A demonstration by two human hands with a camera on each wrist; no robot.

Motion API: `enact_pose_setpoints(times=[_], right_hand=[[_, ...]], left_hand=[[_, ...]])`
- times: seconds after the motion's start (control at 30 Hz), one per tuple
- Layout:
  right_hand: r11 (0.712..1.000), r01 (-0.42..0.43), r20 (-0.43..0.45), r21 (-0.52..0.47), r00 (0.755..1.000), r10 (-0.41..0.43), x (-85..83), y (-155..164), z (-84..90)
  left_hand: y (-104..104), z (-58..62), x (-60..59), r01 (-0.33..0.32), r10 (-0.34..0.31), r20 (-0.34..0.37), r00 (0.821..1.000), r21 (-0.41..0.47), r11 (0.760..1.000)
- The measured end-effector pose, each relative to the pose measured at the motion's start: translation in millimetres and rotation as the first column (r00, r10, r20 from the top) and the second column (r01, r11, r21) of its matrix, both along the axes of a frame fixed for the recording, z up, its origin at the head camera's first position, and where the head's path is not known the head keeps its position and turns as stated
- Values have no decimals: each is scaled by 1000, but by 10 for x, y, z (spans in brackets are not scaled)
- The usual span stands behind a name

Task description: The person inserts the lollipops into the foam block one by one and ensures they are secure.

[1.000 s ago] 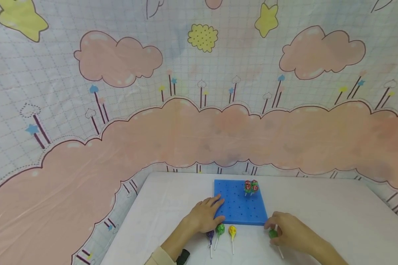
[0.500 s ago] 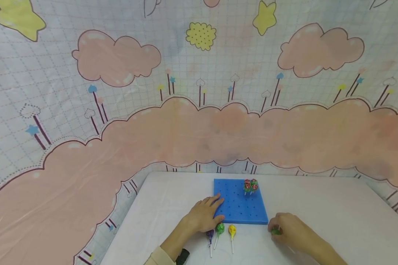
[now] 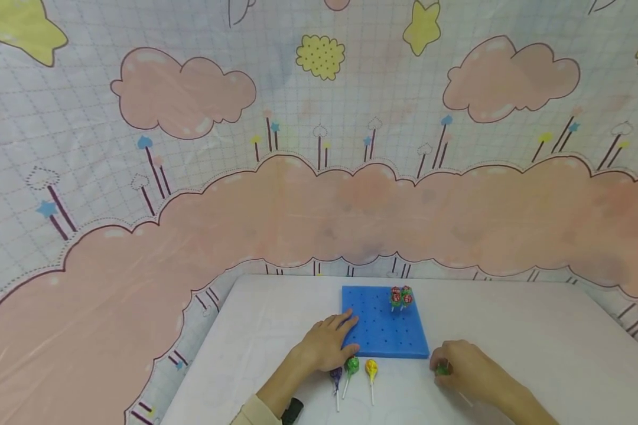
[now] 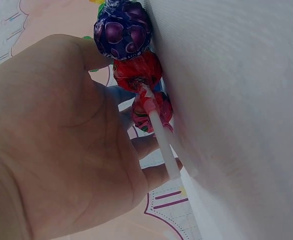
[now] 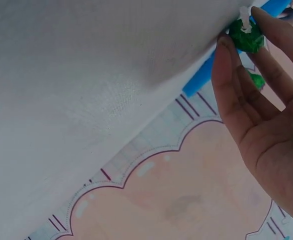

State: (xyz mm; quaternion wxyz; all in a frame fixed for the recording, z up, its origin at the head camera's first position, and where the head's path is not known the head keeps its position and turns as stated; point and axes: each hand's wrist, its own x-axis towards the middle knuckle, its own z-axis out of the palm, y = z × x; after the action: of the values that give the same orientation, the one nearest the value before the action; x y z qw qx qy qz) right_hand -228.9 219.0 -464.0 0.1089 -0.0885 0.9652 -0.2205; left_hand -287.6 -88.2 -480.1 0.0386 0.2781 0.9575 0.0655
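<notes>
My left hand point(image 3: 323, 346) rests with spread fingers on the left edge of a blue board point(image 3: 380, 333) dotted with small holes. Several red-and-green lollipops point(image 3: 401, 297) stand upright in its far right part. Near the board's front right corner, my right hand point(image 3: 465, 366) pinches a green-wrapped lollipop point(image 5: 246, 36) by its head between thumb and fingertips. In front of the board lie a purple lollipop point(image 3: 336, 376), a green lollipop point(image 3: 352, 365) and a yellow lollipop point(image 3: 371, 369). The left wrist view shows a red lollipop point(image 4: 138, 71) by my left palm, hidden from the head view.
A white table point(image 3: 510, 319) carries everything. Behind it hangs a cloth backdrop point(image 3: 351, 218) printed with clouds and stars. A dark cylindrical object point(image 3: 292, 411) sits by my left sleeve point(image 3: 256, 411).
My right fingers have closed in around the green lollipop, covering more of it. The left hand, the board and the other lollipops have stayed put.
</notes>
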Motion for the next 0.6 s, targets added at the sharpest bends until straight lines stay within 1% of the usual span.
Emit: enact_pose_setpoints(times=[0.27, 0.4, 0.53, 0.6], right_hand=[[1000, -17, -6, 22, 1000, 17, -71, 62, -9], [999, -34, -17, 3, 999, 34, -95, 117, -12], [996, -81, -17, -24, 997, 81, -125, 181, -5], [992, -118, -19, -36, 993, 118, -145, 206, 3]], left_hand=[[43, -1, -21, -11, 11, 4, 1000, -6, 1000], [67, 6, -37, -19, 19, 5, 1000, -4, 1000], [85, 10, -59, -24, 24, 6, 1000, -5, 1000], [89, 10, -68, -26, 26, 9, 1000, -7, 1000]])
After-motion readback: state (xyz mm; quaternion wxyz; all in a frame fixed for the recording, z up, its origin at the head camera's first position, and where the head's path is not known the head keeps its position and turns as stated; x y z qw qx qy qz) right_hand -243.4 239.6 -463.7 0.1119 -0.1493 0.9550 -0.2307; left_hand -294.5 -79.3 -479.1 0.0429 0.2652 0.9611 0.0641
